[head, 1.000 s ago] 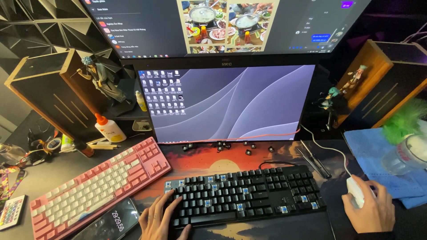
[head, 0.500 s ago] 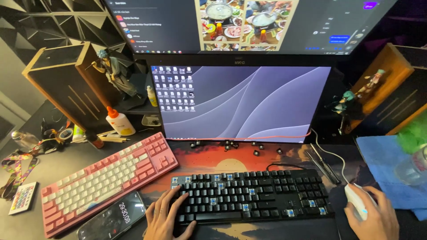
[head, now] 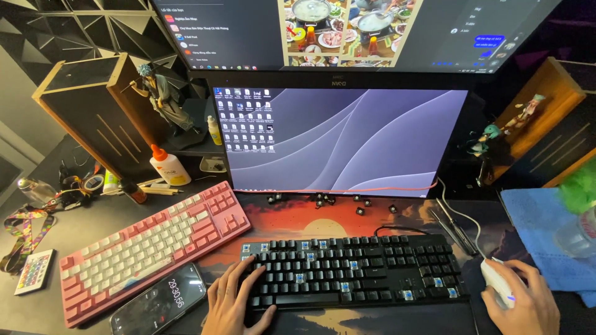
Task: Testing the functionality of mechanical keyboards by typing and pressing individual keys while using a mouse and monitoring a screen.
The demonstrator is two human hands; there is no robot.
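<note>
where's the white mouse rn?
In the head view, the white mouse sits at lower right under the right hand, just right of the black keyboard and beside the blue cloth.

Taken from a single head-worn camera, looking steeply down and forward over a desk at close range. Black keyboard (head: 354, 270) near the bottom edge, lower monitor (head: 338, 139) filling the centre, upper monitor (head: 347, 31) cropped at the top. Both hands cut by the bottom edge.

Dark desk (head: 74, 229): pink keyboard (head: 155, 248), phone (head: 158, 304), probably remote (head: 34, 271)
</note>
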